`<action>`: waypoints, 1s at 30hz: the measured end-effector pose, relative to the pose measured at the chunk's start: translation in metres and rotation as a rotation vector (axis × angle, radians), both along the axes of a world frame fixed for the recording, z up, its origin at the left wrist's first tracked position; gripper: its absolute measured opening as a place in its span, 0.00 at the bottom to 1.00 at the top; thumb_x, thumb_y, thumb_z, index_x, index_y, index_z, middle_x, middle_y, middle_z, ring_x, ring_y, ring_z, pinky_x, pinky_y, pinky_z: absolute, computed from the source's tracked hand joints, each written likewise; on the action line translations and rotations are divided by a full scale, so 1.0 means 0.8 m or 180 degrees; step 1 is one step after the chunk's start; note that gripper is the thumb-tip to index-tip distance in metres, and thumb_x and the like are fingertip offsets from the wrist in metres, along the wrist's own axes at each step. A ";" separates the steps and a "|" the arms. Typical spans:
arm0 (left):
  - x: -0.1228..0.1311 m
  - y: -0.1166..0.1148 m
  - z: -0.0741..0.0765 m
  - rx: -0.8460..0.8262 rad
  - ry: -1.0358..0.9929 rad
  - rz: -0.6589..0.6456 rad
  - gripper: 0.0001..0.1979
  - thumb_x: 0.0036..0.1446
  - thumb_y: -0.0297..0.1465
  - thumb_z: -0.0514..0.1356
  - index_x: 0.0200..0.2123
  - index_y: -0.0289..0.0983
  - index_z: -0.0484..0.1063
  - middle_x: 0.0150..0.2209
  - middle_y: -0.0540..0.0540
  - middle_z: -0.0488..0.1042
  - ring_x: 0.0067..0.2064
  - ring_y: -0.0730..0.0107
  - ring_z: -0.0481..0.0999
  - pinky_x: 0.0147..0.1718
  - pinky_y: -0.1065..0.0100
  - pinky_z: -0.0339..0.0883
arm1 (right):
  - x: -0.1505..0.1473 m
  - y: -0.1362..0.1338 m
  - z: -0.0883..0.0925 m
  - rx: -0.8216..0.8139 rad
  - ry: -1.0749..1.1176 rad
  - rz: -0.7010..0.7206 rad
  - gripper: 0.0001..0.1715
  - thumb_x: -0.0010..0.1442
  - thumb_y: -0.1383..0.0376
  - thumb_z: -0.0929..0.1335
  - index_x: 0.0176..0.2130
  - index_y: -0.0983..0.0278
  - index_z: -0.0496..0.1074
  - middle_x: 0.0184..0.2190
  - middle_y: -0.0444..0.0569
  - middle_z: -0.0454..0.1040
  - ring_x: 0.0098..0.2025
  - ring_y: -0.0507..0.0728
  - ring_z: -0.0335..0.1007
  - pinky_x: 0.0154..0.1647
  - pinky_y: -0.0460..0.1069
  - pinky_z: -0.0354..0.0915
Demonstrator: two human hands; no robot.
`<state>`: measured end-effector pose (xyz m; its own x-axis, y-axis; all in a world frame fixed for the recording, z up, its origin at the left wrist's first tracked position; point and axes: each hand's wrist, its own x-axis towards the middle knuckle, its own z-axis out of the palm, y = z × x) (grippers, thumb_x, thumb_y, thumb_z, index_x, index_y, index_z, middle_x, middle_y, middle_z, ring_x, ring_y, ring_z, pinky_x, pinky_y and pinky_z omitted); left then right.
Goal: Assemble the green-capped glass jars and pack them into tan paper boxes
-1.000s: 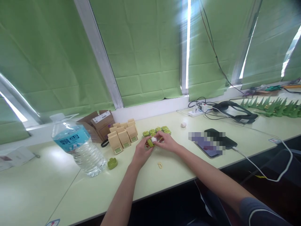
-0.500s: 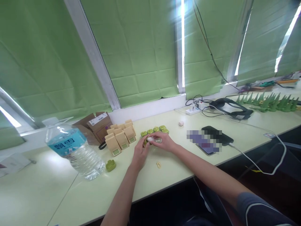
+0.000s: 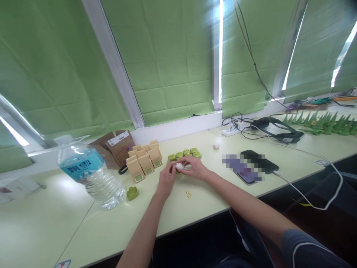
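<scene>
My left hand (image 3: 167, 176) and my right hand (image 3: 196, 168) meet over the table, with their fingertips together around a small white object (image 3: 180, 166), too small to name. The right fingers pinch it, and the left fingertips press against its left side. Partly hidden behind my hands are several small green lidded pieces (image 3: 179, 154) in two rows. A small yellow loop (image 3: 189, 194) lies on the table just below my hands. To the left sits a green flower-shaped piece (image 3: 132, 193).
Several beige paper packets (image 3: 145, 163) stand left, before an open cardboard box (image 3: 119, 149). A large water bottle (image 3: 92, 175) stands further left. On the right are phones (image 3: 259, 162), a black headset (image 3: 276, 129), a power strip (image 3: 231, 131) and green spiky pieces (image 3: 323, 123). A whitish lump (image 3: 216, 146) lies behind.
The view has shifted slightly. My left fingers have moved in closer against the white object, and the green piece seen under them before is now mostly hidden.
</scene>
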<state>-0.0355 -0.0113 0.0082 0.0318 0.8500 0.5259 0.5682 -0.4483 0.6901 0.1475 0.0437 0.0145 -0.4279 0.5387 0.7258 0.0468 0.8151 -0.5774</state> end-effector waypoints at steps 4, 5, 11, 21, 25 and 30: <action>-0.001 0.001 -0.005 0.0006 -0.0018 0.0034 0.15 0.68 0.40 0.51 0.47 0.39 0.71 0.40 0.45 0.80 0.39 0.65 0.80 0.41 0.66 0.70 | -0.002 -0.004 0.001 0.0304 -0.0051 -0.0107 0.12 0.59 0.62 0.73 0.44 0.61 0.77 0.40 0.51 0.79 0.40 0.58 0.75 0.41 0.54 0.76; 0.000 0.001 -0.006 0.0003 -0.0009 0.0058 0.15 0.68 0.40 0.50 0.47 0.39 0.71 0.39 0.45 0.80 0.39 0.65 0.80 0.41 0.66 0.69 | -0.003 -0.005 0.001 0.0373 -0.0073 -0.0136 0.11 0.59 0.63 0.73 0.43 0.61 0.76 0.39 0.51 0.78 0.39 0.57 0.74 0.40 0.53 0.76; -0.001 0.000 -0.006 -0.0151 0.0057 0.0112 0.14 0.67 0.40 0.51 0.47 0.40 0.70 0.39 0.45 0.80 0.39 0.65 0.80 0.40 0.66 0.69 | -0.004 -0.008 -0.001 0.0681 -0.0311 -0.0300 0.10 0.60 0.64 0.72 0.44 0.62 0.77 0.38 0.52 0.78 0.40 0.59 0.74 0.42 0.55 0.74; 0.007 -0.003 0.007 -0.0338 -0.0641 0.0008 0.16 0.64 0.44 0.53 0.47 0.40 0.68 0.37 0.46 0.80 0.37 0.66 0.80 0.40 0.66 0.71 | -0.001 -0.006 -0.003 0.0703 -0.0418 -0.0444 0.20 0.62 0.63 0.71 0.55 0.58 0.73 0.49 0.53 0.77 0.51 0.61 0.73 0.51 0.57 0.73; 0.005 0.001 0.000 -0.0412 -0.0564 -0.0059 0.15 0.64 0.44 0.54 0.46 0.39 0.68 0.34 0.47 0.80 0.33 0.67 0.78 0.35 0.69 0.70 | 0.000 -0.007 -0.002 0.0665 -0.0361 -0.0417 0.14 0.60 0.64 0.71 0.47 0.60 0.73 0.45 0.52 0.77 0.47 0.60 0.73 0.48 0.56 0.72; 0.007 -0.001 -0.003 -0.0341 -0.0326 0.0034 0.11 0.64 0.39 0.54 0.45 0.40 0.68 0.30 0.50 0.78 0.29 0.70 0.76 0.32 0.71 0.66 | -0.001 -0.011 -0.001 0.0713 -0.0420 -0.0418 0.10 0.58 0.66 0.71 0.42 0.60 0.72 0.40 0.51 0.76 0.44 0.60 0.72 0.46 0.55 0.70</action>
<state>-0.0299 -0.0119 0.0055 -0.0267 0.9014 0.4322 0.4966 -0.3633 0.7883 0.1465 0.0347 0.0140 -0.4637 0.4282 0.7756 0.2233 0.9037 -0.3654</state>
